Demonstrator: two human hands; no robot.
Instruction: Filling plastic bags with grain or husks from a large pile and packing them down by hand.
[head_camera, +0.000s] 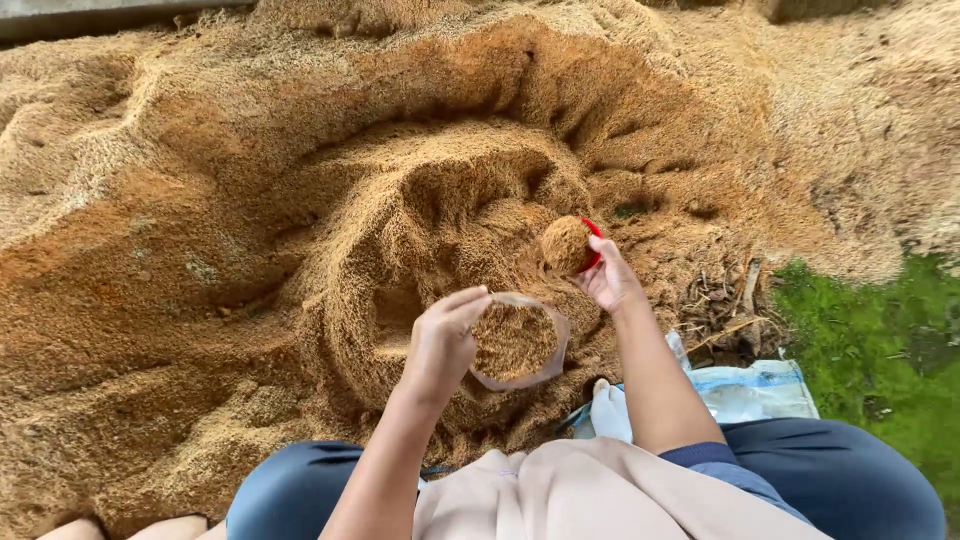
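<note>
Scooping husk from the big pile

Left hand grips the clear bag by its rim, mouth up; right hand clutches a heaped red cup just above it.

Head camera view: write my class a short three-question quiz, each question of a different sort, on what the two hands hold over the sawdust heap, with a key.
1. True or false: the left hand holds a clear bag that already has brown sawdust in it.
2. What does the right hand hold? A) a metal spade B) a red scoop heaped with sawdust C) a glass jar
3. Fill the gap: to the right of the sawdust pile lies a patch of ____ moss.

Key
1. True: the bag's open mouth shows sawdust inside.
2. B: the scoop is heaped, just above and right of the bag.
3. Green.
</note>
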